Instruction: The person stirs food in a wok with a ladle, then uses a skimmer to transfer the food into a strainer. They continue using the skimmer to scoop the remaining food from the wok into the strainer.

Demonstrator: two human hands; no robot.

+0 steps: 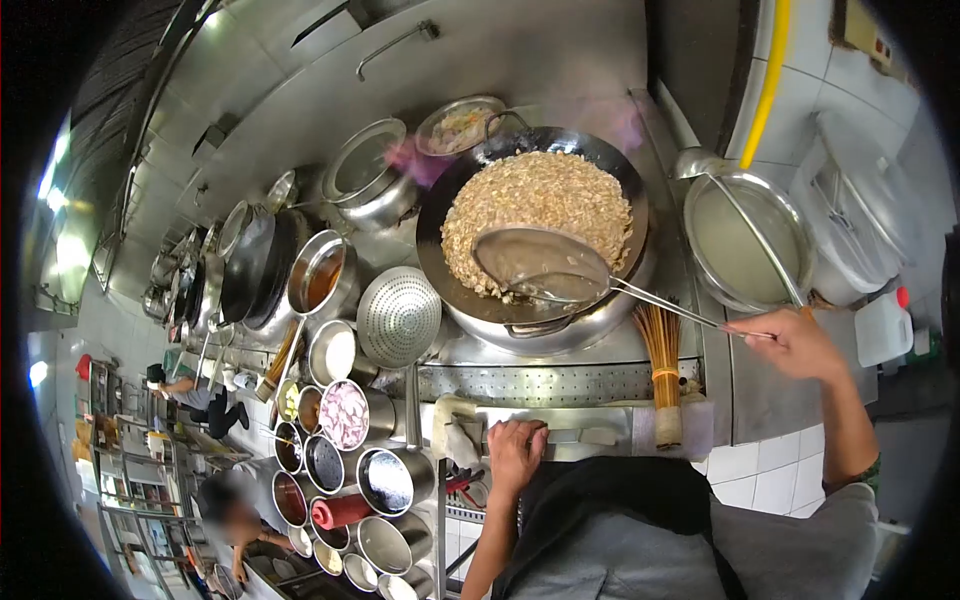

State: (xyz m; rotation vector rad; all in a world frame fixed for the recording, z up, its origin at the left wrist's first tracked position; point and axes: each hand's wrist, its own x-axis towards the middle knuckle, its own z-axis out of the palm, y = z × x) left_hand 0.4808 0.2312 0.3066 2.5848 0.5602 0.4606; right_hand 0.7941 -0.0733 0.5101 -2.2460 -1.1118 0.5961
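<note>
My right hand (797,343) is closed round the end of the long wire handle of a mesh strainer (540,262). The strainer's round basket hangs over the near side of a large black wok (432,270). A thick layer of chopped, light-brown food (540,200), whose kind I cannot make out, fills much of the wok. My left hand (516,455) rests on the metal ledge at the stove's front, fingers bent loosely over it, with no tool in it. Beside it on the ledge lies a folded cloth (457,430).
Right of the wok stands a pot of cloudy liquid (745,240), with a ladle (755,232) across it. A bamboo brush (660,370) lies in front. Leftward are a perforated skimmer (399,318), several metal containers, chopped onion (345,414) and a red bottle (340,512). Another person (235,500) works far left.
</note>
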